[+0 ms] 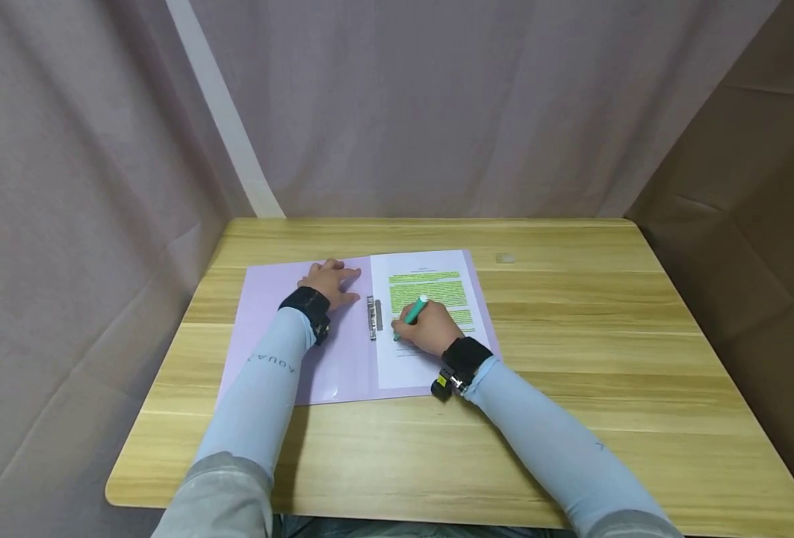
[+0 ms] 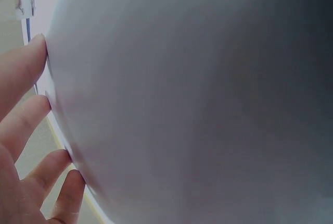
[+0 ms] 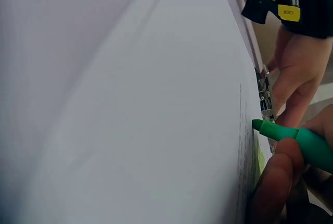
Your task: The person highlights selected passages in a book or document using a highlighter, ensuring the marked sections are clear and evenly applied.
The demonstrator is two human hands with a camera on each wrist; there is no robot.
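A lilac folder (image 1: 272, 329) lies open on the wooden table (image 1: 571, 359). A printed sheet (image 1: 430, 314) with green-highlighted lines sits on its right half beside a metal clip (image 1: 373, 317). My left hand (image 1: 330, 283) rests flat on the folder's left flap, fingers (image 2: 23, 73) spread straight. My right hand (image 1: 430, 329) grips a green highlighter (image 1: 413, 314), its tip (image 3: 258, 125) down on the sheet (image 3: 156, 130). The left hand (image 3: 296, 73) and the clip (image 3: 265, 99) show beyond the pen in the right wrist view.
A small pale object (image 1: 505, 258) lies on the table right of the folder. Grey curtains (image 1: 397, 97) close in the back and both sides. Bare wood spreads to the right and along the front edge.
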